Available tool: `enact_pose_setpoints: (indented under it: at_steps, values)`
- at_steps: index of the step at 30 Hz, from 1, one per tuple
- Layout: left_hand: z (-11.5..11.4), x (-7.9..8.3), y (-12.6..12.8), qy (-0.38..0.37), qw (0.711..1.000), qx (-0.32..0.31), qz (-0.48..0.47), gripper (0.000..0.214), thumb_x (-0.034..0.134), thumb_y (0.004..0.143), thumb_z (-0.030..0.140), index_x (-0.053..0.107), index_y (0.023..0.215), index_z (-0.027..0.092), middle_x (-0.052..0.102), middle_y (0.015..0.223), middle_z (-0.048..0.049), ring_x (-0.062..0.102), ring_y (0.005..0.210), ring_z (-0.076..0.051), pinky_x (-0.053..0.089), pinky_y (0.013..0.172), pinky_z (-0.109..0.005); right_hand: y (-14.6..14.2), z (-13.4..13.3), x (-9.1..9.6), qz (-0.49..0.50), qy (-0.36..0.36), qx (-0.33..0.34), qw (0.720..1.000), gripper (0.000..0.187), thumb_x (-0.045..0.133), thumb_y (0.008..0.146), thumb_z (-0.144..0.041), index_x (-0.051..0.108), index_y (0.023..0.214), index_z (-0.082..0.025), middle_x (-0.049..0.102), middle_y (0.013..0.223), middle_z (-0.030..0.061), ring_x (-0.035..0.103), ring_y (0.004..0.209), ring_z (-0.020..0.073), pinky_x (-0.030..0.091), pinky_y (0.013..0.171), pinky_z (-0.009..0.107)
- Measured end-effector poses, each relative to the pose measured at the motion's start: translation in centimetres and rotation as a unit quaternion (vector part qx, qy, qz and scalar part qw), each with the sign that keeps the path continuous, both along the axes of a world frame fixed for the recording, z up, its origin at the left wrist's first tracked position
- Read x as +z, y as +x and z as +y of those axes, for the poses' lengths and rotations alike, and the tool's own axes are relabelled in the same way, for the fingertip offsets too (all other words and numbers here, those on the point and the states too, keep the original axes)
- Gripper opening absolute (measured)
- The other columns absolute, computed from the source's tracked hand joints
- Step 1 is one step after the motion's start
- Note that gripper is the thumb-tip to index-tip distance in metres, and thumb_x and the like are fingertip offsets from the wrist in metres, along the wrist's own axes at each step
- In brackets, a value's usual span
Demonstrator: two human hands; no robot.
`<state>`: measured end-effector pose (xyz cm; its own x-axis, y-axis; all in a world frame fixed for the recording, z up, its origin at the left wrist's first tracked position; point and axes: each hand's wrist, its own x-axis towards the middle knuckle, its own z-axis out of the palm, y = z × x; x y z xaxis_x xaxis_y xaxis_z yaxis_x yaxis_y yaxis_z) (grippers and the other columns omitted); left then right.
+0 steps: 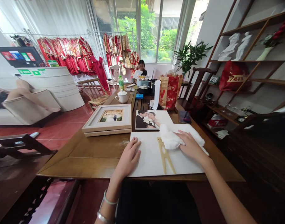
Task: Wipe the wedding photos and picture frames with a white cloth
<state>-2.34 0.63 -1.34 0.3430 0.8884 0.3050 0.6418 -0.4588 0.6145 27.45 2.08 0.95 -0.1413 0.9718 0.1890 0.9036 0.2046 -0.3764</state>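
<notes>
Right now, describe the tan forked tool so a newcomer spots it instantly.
On the brown wooden table, find the white board at the near edge. Between the left hand and right hand lies the tool, prongs toward that edge. Its tan two-pronged shape sets it apart from the fluffy white material beside it.

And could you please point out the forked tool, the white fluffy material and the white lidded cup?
Forked tool (163, 160): head view, on its left prong.
White fluffy material (169, 138): head view, on its bunched left part.
White lidded cup (122, 98): head view, on its body.
</notes>
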Motion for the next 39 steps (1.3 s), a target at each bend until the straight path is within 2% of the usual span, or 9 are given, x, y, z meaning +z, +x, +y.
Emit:
enact_pose_setpoints:
  at_steps: [6, 9, 12, 16, 23, 27, 29, 32, 39]
  values:
    - [0.0, 0.0, 0.1, 0.0, 1.0, 0.004, -0.003, 0.037, 0.042, 0.091, 0.024, 0.053, 0.126, 0.017, 0.043, 0.143, -0.0124, 0.031, 0.138, -0.025, 0.028, 0.112, -0.045, -1.5, -7.7, 0.2, -0.039, 0.008, 0.021, 0.999, 0.076, 0.038, 0.06, 0.0, 0.048, 0.133, -0.022, 0.05, 0.138, 0.0015, 0.026, 0.137, 0.0229, 0.014, 0.114, 0.053]
    - [0.0, 0.0, 0.1, 0.007, 1.0, 0.007, -0.011, 0.037, 0.043, 0.091, 0.024, 0.054, 0.126, 0.018, 0.044, 0.143, -0.0114, 0.032, 0.137, -0.025, 0.029, 0.112, -0.045, -1.9, -11.6, 0.6, -0.061, -0.006, 0.043, 0.997, 0.081, 0.039, 0.058, 0.0, 0.046, 0.135, -0.026, 0.049, 0.138, -0.0014, 0.029, 0.136, 0.0245, 0.024, 0.112, 0.053]
    - [-0.1, 0.1, 0.1, 0.004, 1.0, 0.01, -0.008, 0.037, 0.043, 0.091, 0.024, 0.054, 0.125, 0.017, 0.043, 0.143, -0.0121, 0.032, 0.137, -0.025, 0.029, 0.112, -0.045, -1.8, -13.6, 0.8, -0.08, -0.018, 0.05, 0.995, 0.082, 0.04, 0.059, 0.0, 0.045, 0.136, -0.028, 0.051, 0.137, -0.0017, 0.036, 0.133, 0.0257, 0.037, 0.106, 0.049]
    - [-0.1, 0.2, 0.1, -0.001, 1.0, 0.01, -0.002, 0.037, 0.043, 0.091, 0.024, 0.054, 0.125, 0.016, 0.043, 0.143, -0.013, 0.031, 0.138, -0.025, 0.028, 0.112, -0.046, -1.7, -12.2, 1.2, -0.084, -0.023, 0.027, 0.996, 0.075, 0.041, 0.064, -0.002, 0.048, 0.134, -0.028, 0.055, 0.133, -0.0011, 0.042, 0.129, 0.0264, 0.041, 0.103, 0.047]
    - [-0.1, 0.0, 0.1, 0.004, 1.0, 0.007, 0.0, 0.037, 0.043, 0.091, 0.024, 0.053, 0.126, 0.017, 0.041, 0.144, -0.0125, 0.031, 0.138, -0.025, 0.028, 0.112, -0.046, -3.7, -3.3, 1.9, -0.045, 0.003, -0.011, 0.999, 0.057, 0.046, 0.07, -0.006, 0.059, 0.123, -0.02, 0.063, 0.122, 0.0064, 0.05, 0.122, 0.0299, 0.04, 0.101, 0.044]
    - [-0.1, 0.0, 0.0, 0.002, 1.0, 0.006, 0.002, 0.038, 0.042, 0.091, 0.024, 0.052, 0.127, 0.016, 0.041, 0.145, -0.0129, 0.03, 0.138, -0.025, 0.027, 0.112, -0.047, -5.2, -1.0, 1.7, -0.036, 0.015, -0.022, 0.999, 0.056, 0.046, 0.072, -0.007, 0.056, 0.126, -0.017, 0.063, 0.123, 0.0085, 0.049, 0.122, 0.0318, 0.037, 0.103, 0.047]
    - [-0.1, 0.0, 0.0, -0.005, 1.0, 0.008, 0.006, 0.038, 0.041, 0.091, 0.024, 0.052, 0.127, 0.014, 0.04, 0.145, -0.014, 0.029, 0.138, -0.025, 0.027, 0.112, -0.047, -5.7, -1.6, 1.6, -0.031, 0.012, -0.01, 0.999, 0.059, 0.045, 0.071, -0.006, 0.055, 0.127, -0.017, 0.061, 0.126, 0.0061, 0.047, 0.124, 0.0292, 0.035, 0.106, 0.044]
    - [-0.1, 0.0, 0.1, -0.011, 1.0, 0.008, 0.009, 0.039, 0.041, 0.091, 0.024, 0.051, 0.127, 0.013, 0.04, 0.145, -0.015, 0.029, 0.138, -0.026, 0.027, 0.112, -0.047, -6.0, -4.5, 1.5, -0.017, 0.002, 0.025, 1.0, 0.069, 0.043, 0.064, -0.002, 0.053, 0.13, -0.02, 0.054, 0.133, 0.0012, 0.041, 0.129, 0.0252, 0.031, 0.11, 0.042]
    - [-0.1, 0.1, 0.2, -0.003, 1.0, 0.008, -0.002, 0.038, 0.042, 0.091, 0.024, 0.053, 0.126, 0.016, 0.042, 0.144, -0.0131, 0.031, 0.138, -0.025, 0.027, 0.112, -0.046, -4.3, -12.6, 1.5, 0.026, -0.054, 0.098, 0.993, 0.087, 0.041, 0.053, -0.002, 0.047, 0.134, -0.031, 0.048, 0.138, -0.0055, 0.032, 0.135, 0.0263, 0.026, 0.112, 0.052]
